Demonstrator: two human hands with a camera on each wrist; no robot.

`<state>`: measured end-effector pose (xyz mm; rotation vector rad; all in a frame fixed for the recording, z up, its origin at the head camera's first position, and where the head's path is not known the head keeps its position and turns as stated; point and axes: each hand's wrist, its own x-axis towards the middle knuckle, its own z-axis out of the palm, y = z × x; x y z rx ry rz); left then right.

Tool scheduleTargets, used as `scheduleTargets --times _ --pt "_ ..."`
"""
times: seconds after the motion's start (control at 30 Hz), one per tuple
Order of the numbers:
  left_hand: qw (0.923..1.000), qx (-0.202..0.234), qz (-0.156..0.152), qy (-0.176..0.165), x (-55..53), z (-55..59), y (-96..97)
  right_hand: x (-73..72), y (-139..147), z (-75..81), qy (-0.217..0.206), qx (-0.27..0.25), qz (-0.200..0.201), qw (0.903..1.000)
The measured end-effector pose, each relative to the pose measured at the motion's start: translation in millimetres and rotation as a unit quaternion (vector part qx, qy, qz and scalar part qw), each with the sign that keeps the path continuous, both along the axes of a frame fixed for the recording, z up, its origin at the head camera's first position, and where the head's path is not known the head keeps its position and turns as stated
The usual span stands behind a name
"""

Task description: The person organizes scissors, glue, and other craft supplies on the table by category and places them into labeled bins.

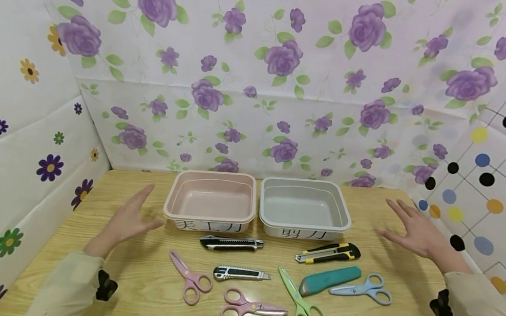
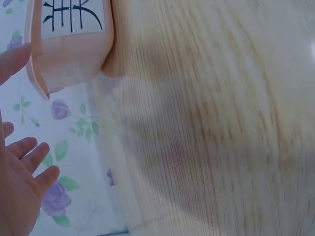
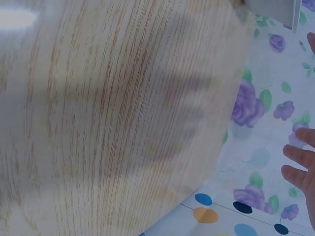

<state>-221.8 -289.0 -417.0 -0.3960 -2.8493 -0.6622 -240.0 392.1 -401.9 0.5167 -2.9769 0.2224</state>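
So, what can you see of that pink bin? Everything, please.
The pink bin is rectangular with rounded corners, apparently plastic, with a flared rim and a white label bearing dark characters on its front. It stands upright and open-topped on the table, left of the grey bin, a narrow gap between their rims. I can't tell whether the left hand touches it.

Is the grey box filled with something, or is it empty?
Empty. In the head view, the grey box shows its bare bottom and inner walls, with nothing inside.

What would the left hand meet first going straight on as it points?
The left hand would probably meet the pink rectangular plastic bin, thumb first, though the hand's height is unclear.
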Motion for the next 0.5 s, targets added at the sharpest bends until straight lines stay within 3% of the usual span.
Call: scheduleTargets --times 0.23,0.5 --pt "0.9997 0.013 0.005 -0.021 -2.2 -0.3 7.8 2.5 -3 2.8 0.003 -0.008 0.003 1.0" --pt "0.9985 0.05 0.006 -0.019 -2.9 -5.8 16.0 2.1 -11 -5.8 0.011 -0.079 0.01 0.9967"
